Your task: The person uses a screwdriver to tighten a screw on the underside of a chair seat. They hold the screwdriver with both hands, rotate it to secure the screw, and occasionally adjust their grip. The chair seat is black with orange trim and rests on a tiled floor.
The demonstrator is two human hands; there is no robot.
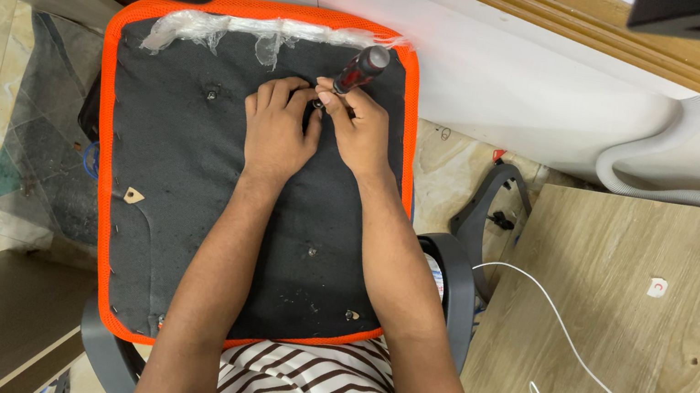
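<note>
Right hand (363,129) wrapped round red-and-black-handled screwdriver (360,70), upper centre of frame. Long axis tilts, handle toward upper right, tip down-left at fingers. Left hand (277,128) loosely curled, fingertips beside tip on black fabric seat underside with orange mesh edge (179,162).

An upturned chair seat (178,171), its underside covered in black fabric with an orange mesh border, lies across the person's lap. Torn clear plastic (245,31) clings along its far edge. The right hand (365,129) grips a screwdriver (358,70) with a dark red and black handle, tilted, its tip down at a spot near the seat's far right corner. The left hand (277,126) rests flat on the fabric just beside it, fingers touching the same spot. A small screw hole (212,94) shows near the far left corner. To the right lies a pale wooden board (667,364) with a white cable (569,340) across it.
</note>
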